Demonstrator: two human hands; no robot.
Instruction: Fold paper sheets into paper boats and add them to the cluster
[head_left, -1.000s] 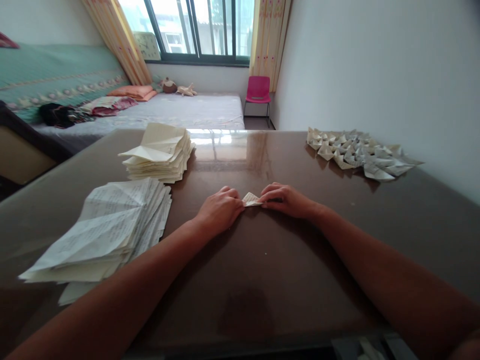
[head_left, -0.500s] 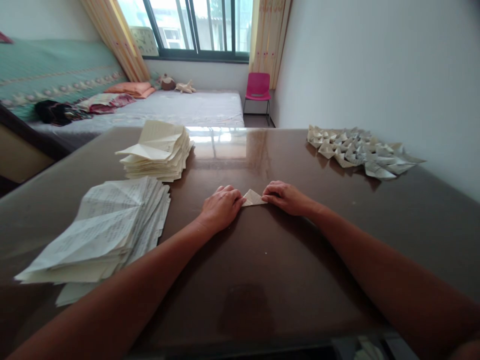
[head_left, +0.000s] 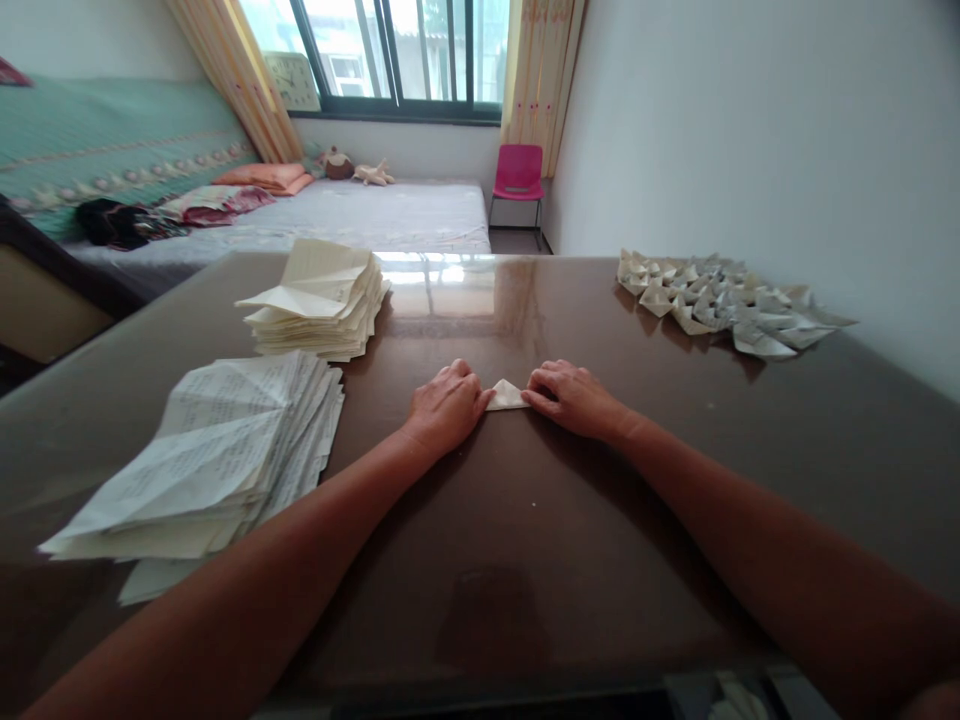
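A small folded paper triangle point(head_left: 507, 396) lies at the middle of the brown table point(head_left: 480, 560), its point facing away from me. My left hand point(head_left: 450, 402) pinches its left corner, fingers curled. At the opposite corner, my right hand point(head_left: 571, 396) grips the paper between thumb and bent fingers. To the left of my hands sits a stack of creased printed sheets point(head_left: 199, 440), partly behind my left forearm. Behind that stack is another pile of cream creased paper point(head_left: 319, 295). Many folded paper boats point(head_left: 724, 300) stand grouped at the far right.
The table's far edge faces a bed point(head_left: 405, 215) with pillows and soft toys. A pink chair point(head_left: 519, 172) stands by the wall under the window. The white wall point(head_left: 750, 130) runs along the table's right side. Some pale items point(head_left: 739, 697) show below the near edge.
My hands have come slightly closer together along the paper triangle, covering more of its corners. The whole view has shifted a little. The stacks and paper boats stay in place.
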